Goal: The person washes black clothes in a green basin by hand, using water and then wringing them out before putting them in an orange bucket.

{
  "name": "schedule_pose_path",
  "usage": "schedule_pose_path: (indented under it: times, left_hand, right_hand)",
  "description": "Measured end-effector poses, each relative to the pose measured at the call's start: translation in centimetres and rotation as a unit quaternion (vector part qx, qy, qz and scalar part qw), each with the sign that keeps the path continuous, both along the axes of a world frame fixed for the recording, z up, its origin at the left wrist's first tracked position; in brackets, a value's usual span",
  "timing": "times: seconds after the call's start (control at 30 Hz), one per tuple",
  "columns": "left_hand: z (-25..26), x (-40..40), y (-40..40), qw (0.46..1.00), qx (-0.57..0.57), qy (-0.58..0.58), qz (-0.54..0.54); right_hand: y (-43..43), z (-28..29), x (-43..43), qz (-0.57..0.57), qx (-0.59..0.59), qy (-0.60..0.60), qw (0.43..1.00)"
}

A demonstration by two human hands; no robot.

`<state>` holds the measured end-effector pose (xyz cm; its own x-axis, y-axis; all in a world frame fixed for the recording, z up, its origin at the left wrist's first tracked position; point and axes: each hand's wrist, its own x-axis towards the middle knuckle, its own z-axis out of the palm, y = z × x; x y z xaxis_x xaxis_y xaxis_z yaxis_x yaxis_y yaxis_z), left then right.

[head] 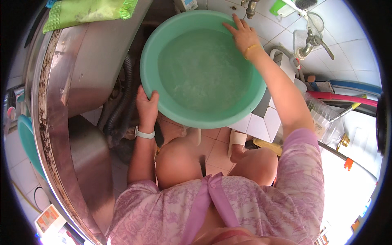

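Observation:
A large round green plastic basin [149, 72] fills the upper middle of the view, with cloudy water [203, 73] inside. My left hand [147, 105] grips its lower left rim, thumb on top and the other fingers hidden underneath or behind the wall. My right hand [245, 36] lies on the upper right rim, fingers spread over the edge; whether it grips the rim is not clear. The basin is above the tiled floor, in front of my knees, and what bears it underneath is mostly hidden.
Left stands a stainless steel sink unit [92, 61] with a green packet [88, 13] on it and a corrugated drain hose [125, 88] below. Wall taps [310, 43] and a white-tiled ledge [255, 124] are at right. A brush [266, 146] lies near my slippered foot [237, 147].

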<state>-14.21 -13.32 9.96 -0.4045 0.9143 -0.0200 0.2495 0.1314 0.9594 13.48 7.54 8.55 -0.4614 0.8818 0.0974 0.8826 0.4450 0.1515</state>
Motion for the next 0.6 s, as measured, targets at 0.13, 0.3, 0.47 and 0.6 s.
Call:
schedule_pose_path:
  times: [0.13,0.3,0.47,0.6]
  left_hand:
    - [-0.1,-0.3,-0.2,1.0,-0.004,0.005,-0.007]
    - [0.1,-0.6,0.2,1.0,-0.003,0.022,-0.02]
    - [1.1,-1.6,1.1,0.997,-0.049,-0.003,-0.051]
    - [1.8,-2.1,1.8,0.996,-0.077,-0.002,-0.041]
  right_hand:
    - [1.8,-0.7,-0.4,0.039,0.029,0.127,0.991]
    - [2.3,0.6,1.9,0.118,-0.007,0.342,0.932]
    - [0.8,2.5,3.2,-0.029,-0.105,0.193,0.975]
    - [-0.7,2.2,4.3,-0.031,-0.114,0.186,0.975]
